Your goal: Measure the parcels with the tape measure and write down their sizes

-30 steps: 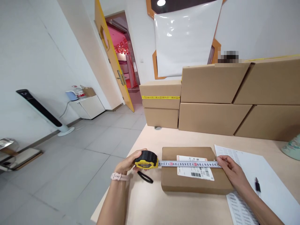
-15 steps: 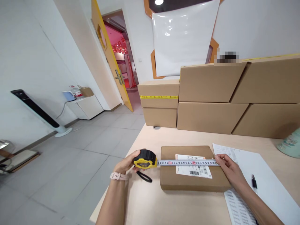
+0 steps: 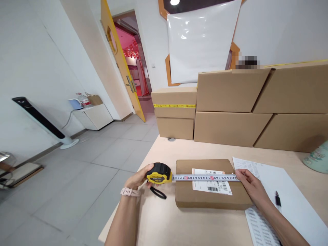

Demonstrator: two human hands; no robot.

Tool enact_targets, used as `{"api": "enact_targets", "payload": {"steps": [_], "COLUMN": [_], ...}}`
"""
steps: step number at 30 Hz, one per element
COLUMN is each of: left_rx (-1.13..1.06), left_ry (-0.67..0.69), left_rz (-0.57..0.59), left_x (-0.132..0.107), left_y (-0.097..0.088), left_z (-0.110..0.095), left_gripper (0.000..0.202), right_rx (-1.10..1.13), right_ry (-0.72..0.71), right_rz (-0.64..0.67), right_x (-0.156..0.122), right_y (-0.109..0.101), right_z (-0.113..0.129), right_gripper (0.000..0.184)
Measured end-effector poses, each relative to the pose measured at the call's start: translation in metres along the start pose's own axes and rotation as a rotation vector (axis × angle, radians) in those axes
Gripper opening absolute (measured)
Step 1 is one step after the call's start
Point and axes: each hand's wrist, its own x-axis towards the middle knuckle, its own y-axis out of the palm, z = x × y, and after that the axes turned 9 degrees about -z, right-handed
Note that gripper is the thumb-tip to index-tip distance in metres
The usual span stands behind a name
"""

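Yellow and black, the chunky plastic tape measure [image 3: 159,173] sits in the left hand's [image 3: 139,177] closed grip, just beside the flat brown cardboard box [image 3: 211,200] on the pale wooden table [image 3: 159,220]! The right hand [image 3: 249,184] pinches the silvery metal blade [image 3: 202,178] at the box's right edge, seemingly to hold it straight.

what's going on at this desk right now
A tape measure is drawn out over a box. The left hand grips its case, just off the box's left side, and the right hand holds the end of the blade at the right side. The blade crosses the label. A pen lies on papers to the right.
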Motion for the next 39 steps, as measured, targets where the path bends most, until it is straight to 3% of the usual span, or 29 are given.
{"api": "enact_targets", "payload": {"steps": [15, 39], "left_rx": [0.145, 0.103], "left_ry": [0.057, 0.048], "left_rz": [0.03, -0.037], "left_x": [0.0028, 0.0011], "left_y": [-0.0051, 0.0034], "left_z": [0.0048, -0.0017], "left_gripper": [0.064, 0.073], "right_rx": [0.016, 0.047], "right_ry": [0.02, 0.051], "right_rz": [-0.004, -0.013], "right_x": [-0.0021, -0.0038], "right_y": [-0.0012, -0.0001], "right_z": [0.0002, 0.0051], "right_gripper": [0.038, 0.04]}}
